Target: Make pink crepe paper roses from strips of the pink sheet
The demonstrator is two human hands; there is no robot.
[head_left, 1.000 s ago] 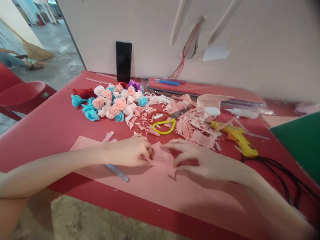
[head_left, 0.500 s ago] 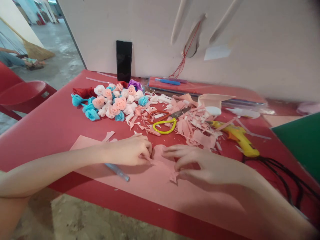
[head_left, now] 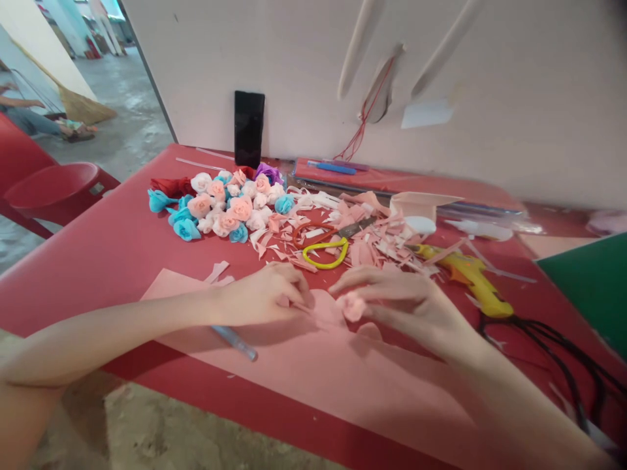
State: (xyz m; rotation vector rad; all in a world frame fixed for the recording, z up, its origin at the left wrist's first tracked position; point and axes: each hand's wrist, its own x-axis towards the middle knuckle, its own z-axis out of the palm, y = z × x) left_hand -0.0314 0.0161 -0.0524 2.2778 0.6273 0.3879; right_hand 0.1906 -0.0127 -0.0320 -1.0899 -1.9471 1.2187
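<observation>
My left hand (head_left: 264, 297) and my right hand (head_left: 401, 303) meet over a pink paper sheet (head_left: 294, 365) on the red table (head_left: 98, 254). The right hand's fingers pinch a small rolled pink paper bud (head_left: 353, 305) and hold it a little above the sheet. The left hand's fingers are closed on the loose end of the pink paper strip (head_left: 318, 310) that runs to the bud. A blue pen (head_left: 235, 339) lies under my left wrist.
A heap of paper roses (head_left: 225, 202) in pink, white, blue and red lies at the back left. Pink scraps (head_left: 372, 235), yellow-handled scissors (head_left: 326, 251) and a yellow glue gun (head_left: 473, 277) with black cord sit behind my hands. A black phone (head_left: 249, 128) leans on the wall. Green sheet (head_left: 592, 287) right, red chair (head_left: 49, 189) left.
My right hand has lifted off the sheet and now holds the paper rolled into a small bud. My left hand has stayed in place on the strip's end. The view shifted slightly.
</observation>
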